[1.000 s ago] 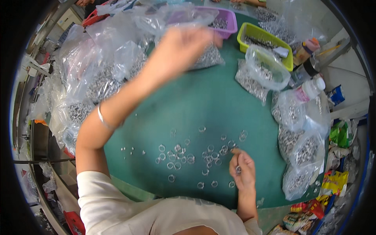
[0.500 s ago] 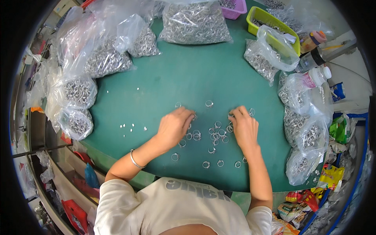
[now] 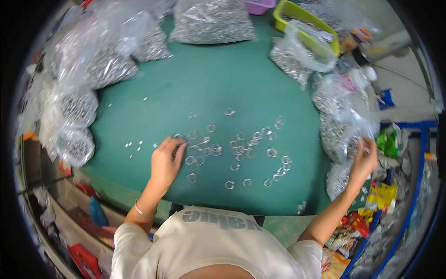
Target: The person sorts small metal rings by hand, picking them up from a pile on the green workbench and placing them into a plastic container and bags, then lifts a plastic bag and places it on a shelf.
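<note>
A plain teal-green table top (image 3: 232, 83) fills the middle of the frame. Small clear rings (image 3: 239, 149) with a silvery glint lie scattered across its centre. Clear plastic bags (image 3: 76, 104) of grey-silver rings line the left and top edges. At the upper right sit a lime-yellow tray (image 3: 304, 18) and a purple tub (image 3: 258, 5). The shirt (image 3: 209, 242) at the bottom is cream with grey lettering.

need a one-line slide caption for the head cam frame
Left hand rests on loose clear rings on a green table; right hand reaches a plastic bag of rings.
</note>
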`<state>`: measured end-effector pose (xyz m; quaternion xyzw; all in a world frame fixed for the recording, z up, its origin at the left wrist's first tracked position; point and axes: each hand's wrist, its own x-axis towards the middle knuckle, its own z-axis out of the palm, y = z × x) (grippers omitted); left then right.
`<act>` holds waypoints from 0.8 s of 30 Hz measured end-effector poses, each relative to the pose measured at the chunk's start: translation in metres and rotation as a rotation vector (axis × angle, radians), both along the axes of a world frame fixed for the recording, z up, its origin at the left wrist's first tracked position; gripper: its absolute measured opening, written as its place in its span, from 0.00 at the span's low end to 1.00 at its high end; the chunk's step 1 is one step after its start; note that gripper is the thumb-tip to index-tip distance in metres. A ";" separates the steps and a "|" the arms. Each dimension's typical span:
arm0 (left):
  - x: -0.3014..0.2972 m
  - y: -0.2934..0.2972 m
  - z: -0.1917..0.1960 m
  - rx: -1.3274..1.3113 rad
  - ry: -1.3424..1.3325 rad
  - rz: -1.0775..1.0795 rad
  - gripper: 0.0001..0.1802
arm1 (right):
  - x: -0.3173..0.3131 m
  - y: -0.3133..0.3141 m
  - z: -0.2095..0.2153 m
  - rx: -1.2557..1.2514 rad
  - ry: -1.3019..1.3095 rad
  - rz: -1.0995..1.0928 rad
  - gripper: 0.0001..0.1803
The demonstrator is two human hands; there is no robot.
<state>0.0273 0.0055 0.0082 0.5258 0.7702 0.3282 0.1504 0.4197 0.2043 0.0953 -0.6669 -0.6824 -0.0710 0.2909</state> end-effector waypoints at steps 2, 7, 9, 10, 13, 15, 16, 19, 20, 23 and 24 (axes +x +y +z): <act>-0.003 0.002 -0.002 0.009 0.028 -0.009 0.09 | -0.022 -0.019 -0.020 -0.059 0.367 0.107 0.11; 0.013 0.026 0.008 -0.043 0.089 -0.207 0.17 | -0.147 -0.077 -0.058 -0.555 0.137 0.655 0.16; 0.021 0.038 0.003 -0.009 0.124 -0.262 0.16 | -0.174 -0.077 -0.074 -0.375 0.074 0.750 0.15; 0.021 0.044 -0.003 0.012 0.137 -0.291 0.15 | -0.181 -0.072 -0.083 -0.369 0.013 0.779 0.14; 0.020 0.055 -0.014 0.013 0.166 -0.297 0.11 | -0.188 -0.066 -0.091 -0.327 -0.067 0.844 0.12; 0.017 0.054 -0.014 0.029 0.154 -0.297 0.10 | -0.180 -0.062 -0.090 -0.279 0.036 0.859 0.10; 0.017 0.053 -0.014 0.038 0.146 -0.298 0.09 | -0.172 -0.060 -0.090 -0.463 0.219 0.847 0.09; 0.022 0.050 -0.009 0.063 -0.019 -0.329 0.08 | -0.155 -0.064 -0.088 -0.966 0.817 0.750 0.06; 0.027 0.048 -0.004 0.008 -0.237 -0.337 0.08 | -0.156 -0.069 -0.079 -1.103 1.044 0.697 0.06; 0.044 0.042 0.011 -0.127 -0.732 -0.366 0.10 | -0.156 -0.087 -0.076 -1.354 1.513 0.631 0.08; 0.047 0.038 0.013 -0.147 -0.792 -0.386 0.11 | -0.157 -0.091 -0.077 -1.414 1.604 0.622 0.08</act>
